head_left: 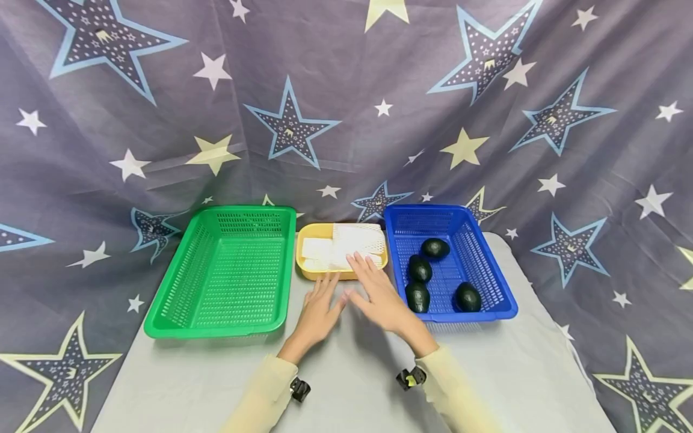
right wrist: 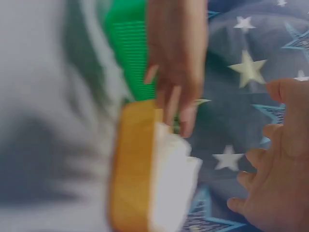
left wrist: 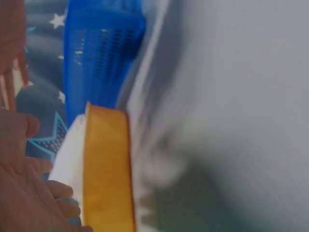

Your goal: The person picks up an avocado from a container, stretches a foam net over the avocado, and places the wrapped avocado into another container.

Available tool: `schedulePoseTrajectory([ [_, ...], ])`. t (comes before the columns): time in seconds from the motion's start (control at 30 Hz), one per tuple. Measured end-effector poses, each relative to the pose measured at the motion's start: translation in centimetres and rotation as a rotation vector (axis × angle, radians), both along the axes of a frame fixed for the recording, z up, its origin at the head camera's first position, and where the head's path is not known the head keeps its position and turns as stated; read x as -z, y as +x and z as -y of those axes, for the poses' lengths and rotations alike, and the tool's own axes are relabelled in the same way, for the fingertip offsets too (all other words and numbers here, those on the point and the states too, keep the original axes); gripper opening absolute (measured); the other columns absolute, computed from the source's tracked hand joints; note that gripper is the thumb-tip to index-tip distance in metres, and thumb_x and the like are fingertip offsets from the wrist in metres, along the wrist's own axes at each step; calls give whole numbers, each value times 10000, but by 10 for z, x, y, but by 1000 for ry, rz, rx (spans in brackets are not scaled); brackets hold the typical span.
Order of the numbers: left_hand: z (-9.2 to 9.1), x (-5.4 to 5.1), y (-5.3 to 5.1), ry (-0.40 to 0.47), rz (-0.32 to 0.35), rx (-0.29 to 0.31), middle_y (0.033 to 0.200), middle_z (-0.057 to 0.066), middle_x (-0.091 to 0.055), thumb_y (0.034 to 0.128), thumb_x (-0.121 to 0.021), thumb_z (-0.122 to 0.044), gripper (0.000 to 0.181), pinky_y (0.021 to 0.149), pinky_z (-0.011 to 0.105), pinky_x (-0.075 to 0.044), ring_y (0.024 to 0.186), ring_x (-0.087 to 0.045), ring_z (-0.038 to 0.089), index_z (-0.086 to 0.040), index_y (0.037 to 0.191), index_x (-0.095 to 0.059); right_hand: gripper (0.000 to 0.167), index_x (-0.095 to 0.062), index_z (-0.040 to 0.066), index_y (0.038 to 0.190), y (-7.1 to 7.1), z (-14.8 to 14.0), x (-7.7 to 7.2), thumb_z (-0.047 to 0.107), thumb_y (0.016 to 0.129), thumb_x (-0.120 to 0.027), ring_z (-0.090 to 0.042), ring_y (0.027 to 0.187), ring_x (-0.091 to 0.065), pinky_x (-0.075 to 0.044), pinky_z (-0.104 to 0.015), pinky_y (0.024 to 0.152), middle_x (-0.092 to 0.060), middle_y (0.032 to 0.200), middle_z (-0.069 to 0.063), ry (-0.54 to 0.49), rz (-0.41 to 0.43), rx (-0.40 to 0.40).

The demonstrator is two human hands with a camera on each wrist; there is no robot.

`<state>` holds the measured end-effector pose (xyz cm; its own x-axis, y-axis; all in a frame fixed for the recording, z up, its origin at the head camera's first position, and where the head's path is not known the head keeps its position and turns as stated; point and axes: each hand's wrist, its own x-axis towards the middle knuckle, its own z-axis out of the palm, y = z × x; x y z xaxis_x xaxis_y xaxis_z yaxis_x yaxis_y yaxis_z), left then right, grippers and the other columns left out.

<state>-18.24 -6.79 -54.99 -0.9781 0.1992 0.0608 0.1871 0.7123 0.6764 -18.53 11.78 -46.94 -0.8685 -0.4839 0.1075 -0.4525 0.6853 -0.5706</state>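
Note:
In the head view, both hands are held over the front of a yellow basket that holds white packing pieces, one a netted sheet. My left hand has its fingers spread and grips nothing. Likewise empty, my right hand has straight fingers that overlap the basket's front edge in this view. The two thumbs lie close together; whether they touch I cannot tell. In the left wrist view the left hand is beside the yellow basket wall, and the right wrist view shows the right hand apart from the basket.
A green basket with nothing visible in it stands on the left. The blue basket on the right holds several dark avocados. All stand on a table with a pale cloth, before a star-patterned curtain.

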Motion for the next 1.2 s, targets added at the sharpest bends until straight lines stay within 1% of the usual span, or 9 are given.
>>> schedulePoseTrajectory([
  [0.1, -7, -10, -4, 69, 21, 9, 1677, 193, -213, 1072, -443, -455, 668, 1224, 687, -154, 1548, -155, 459, -137, 1626, -249, 685, -97, 304, 1646, -6, -7, -27, 477, 1070, -424, -284, 1592, -24, -52, -591, 1274, -70, 1723, -6, -20, -20, -27],
  [0.2, -14, -20, -8, 145, 71, 20, 1676, 166, -244, 1062, -483, -414, 668, 1236, 665, -157, 1551, -154, 453, -121, 1621, -262, 688, -105, 303, 1647, -15, -16, -51, 498, 1067, -420, -271, 1595, -7, -54, -599, 1272, -54, 1723, 12, -34, -44, -47],
  [0.33, -25, -34, -14, 263, 204, 19, 1671, 121, -287, 1033, -496, -467, 706, 1237, 635, -205, 1551, -200, 419, -141, 1619, -276, 698, -127, 281, 1649, -27, -30, -74, 529, 1062, -412, -274, 1597, 3, -71, -631, 1262, -44, 1723, 30, -30, -76, -64],
  [0.47, -37, -45, -20, 425, 343, 4, 1633, 183, -347, 994, -551, -473, 747, 1216, 620, -277, 1512, -312, 410, -105, 1600, -319, 695, -141, 277, 1648, -40, -46, -93, 490, 1062, -449, -310, 1595, 0, -65, -653, 1255, -51, 1726, 24, -16, -82, -66],
  [0.6, -48, -52, -27, 584, 445, -10, 1581, 243, -405, 972, -619, -370, 722, 1222, 582, -292, 1476, -373, 412, -16, 1553, -379, 703, -144, 295, 1646, -54, -62, -106, 454, 1055, -490, -326, 1595, 6, -65, -672, 1247, -52, 1728, 18, 12, -69, -44],
  [0.73, -57, -55, -33, 673, 533, -37, 1543, 232, -460, 955, -646, -277, 647, 1215, 582, -302, 1440, -412, 421, 9, 1501, -451, 717, -143, 302, 1645, -71, -77, -112, 451, 1048, -510, -327, 1595, 14, -71, -679, 1244, -49, 1729, 6, 23, -36, -26],
  [0.93, -67, -58, -42, 783, 663, -72, 1478, 242, -529, 962, -631, -166, 599, 1159, 518, -424, 1379, -485, 440, 24, 1496, -439, 719, -202, 200, 1641, -96, -97, -108, 378, 1041, -557, -325, 1597, -26, -60, -585, 1283, -116, 1722, -78, 53, -13, -17],
  [1.07, -73, -61, -44, 815, 679, -76, 1422, 257, -578, 939, -643, -101, 609, 1089, 462, -506, 1288, -583, 396, 61, 1486, -429, 726, -235, 149, 1631, -110, -111, -101, 359, 1030, -584, -366, 1588, -60, -92, -605, 1274, -142, 1712, -133, 118, 2, -5],
  [1.2, -83, -62, -45, 839, 678, -95, 1350, 261, -626, 920, -649, -43, 580, 1042, 445, -544, 1076, -678, 280, 91, 1449, -454, 731, -267, 105, 1617, -121, -122, -94, 338, 1015, -610, -431, 1567, -102, -139, -640, 1251, -160, 1694, -199, 173, 21, 23],
])
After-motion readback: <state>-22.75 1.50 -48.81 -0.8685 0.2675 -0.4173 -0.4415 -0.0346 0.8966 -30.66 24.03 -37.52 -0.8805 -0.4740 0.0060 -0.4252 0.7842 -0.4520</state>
